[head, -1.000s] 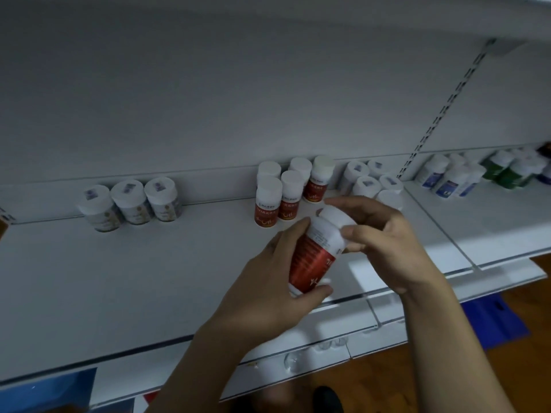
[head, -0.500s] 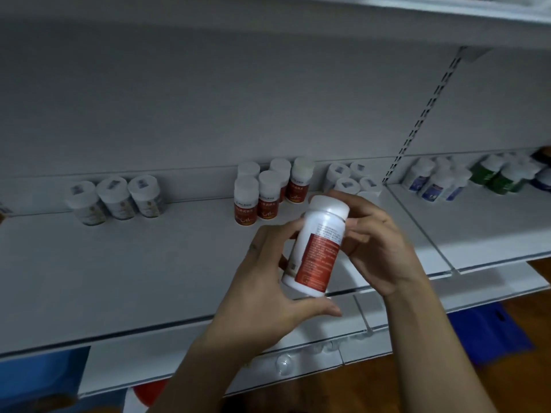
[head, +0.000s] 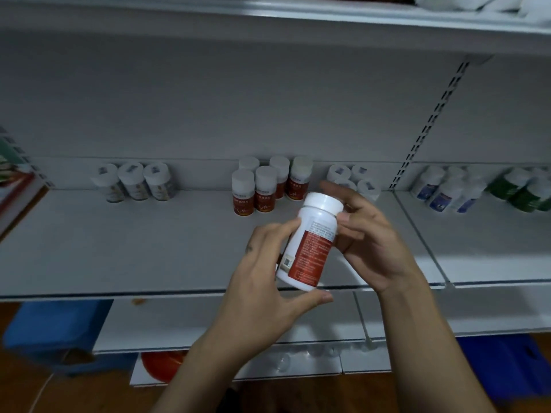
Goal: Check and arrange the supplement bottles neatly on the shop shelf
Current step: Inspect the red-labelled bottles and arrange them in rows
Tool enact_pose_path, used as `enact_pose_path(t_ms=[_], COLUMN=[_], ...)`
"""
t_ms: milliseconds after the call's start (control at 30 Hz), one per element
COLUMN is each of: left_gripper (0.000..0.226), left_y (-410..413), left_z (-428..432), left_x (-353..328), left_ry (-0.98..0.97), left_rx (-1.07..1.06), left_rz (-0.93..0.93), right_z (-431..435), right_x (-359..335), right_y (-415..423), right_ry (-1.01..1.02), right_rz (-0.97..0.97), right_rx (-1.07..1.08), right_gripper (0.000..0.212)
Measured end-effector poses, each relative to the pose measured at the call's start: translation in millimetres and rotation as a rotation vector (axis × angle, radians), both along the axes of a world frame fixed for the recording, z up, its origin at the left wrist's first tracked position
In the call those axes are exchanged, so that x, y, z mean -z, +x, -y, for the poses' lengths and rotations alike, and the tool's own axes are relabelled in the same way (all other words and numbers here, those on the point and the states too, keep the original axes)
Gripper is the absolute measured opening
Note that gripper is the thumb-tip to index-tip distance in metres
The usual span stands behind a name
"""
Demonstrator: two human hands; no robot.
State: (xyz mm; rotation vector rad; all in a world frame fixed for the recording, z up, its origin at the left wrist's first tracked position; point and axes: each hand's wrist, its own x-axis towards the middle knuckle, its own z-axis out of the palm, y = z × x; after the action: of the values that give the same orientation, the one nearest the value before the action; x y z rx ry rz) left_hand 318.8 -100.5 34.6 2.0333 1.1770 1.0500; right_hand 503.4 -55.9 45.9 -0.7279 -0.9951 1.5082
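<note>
A white supplement bottle with a red label (head: 310, 248) is held nearly upright in front of the white shelf (head: 149, 248), its printed back facing me. My left hand (head: 268, 284) grips its lower body, thumb under the base. My right hand (head: 372, 234) holds the upper part behind the cap, fingers partly spread. Several matching red-label bottles (head: 258, 189) stand at the shelf's back.
Three pale-label bottles (head: 134, 181) stand at the back left, white-capped ones (head: 351, 177) behind my right hand, blue-label (head: 441, 192) and green bottles (head: 518, 189) on the right bay. Blue bins (head: 56, 332) sit on the floor below. An upper shelf (head: 268, 16) overhangs.
The bottle has been tilted from slanting to nearly upright and turned so its text side faces me. My view has risen, showing the upper shelf.
</note>
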Motion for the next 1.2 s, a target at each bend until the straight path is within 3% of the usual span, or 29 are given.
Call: enact_pose_path(t_ms=[300,533,600,767,1000,1133,1200], left_gripper=[0.069,0.082,0.081,0.091,0.065,0.062,0.063], left_y=[32,52,53,53,46,47,47], left_z=[23,26,23,13,3,-3,-4], left_x=[7,9,10,9,10,8,6], left_ry=[-0.088,-0.176,-0.17,-0.234,-0.204,-0.197,-0.23], left_rx=[-0.14,-0.177,-0.193,-0.138,-0.096,-0.065,-0.054], left_rz=[0.082,0.083,0.092,0.162,0.15,0.133,0.14], right_z=[11,14,16,12,5,3,2], right_x=[0,4,3,3,3,4,3], right_y=[17,18,18,26,30,35,36], right_ry=[0.002,-0.026,-0.017,-0.015,0.005,0.031,0.001], right_rz=[0.138,0.208,0.212,0.128,-0.022,-0.099,-0.107], right_rx=[0.036,0.138,0.157,0.15,0.064,0.049,0.084], right_gripper=[0.031,0.012,0.016,0.027,0.036,0.044,0.036])
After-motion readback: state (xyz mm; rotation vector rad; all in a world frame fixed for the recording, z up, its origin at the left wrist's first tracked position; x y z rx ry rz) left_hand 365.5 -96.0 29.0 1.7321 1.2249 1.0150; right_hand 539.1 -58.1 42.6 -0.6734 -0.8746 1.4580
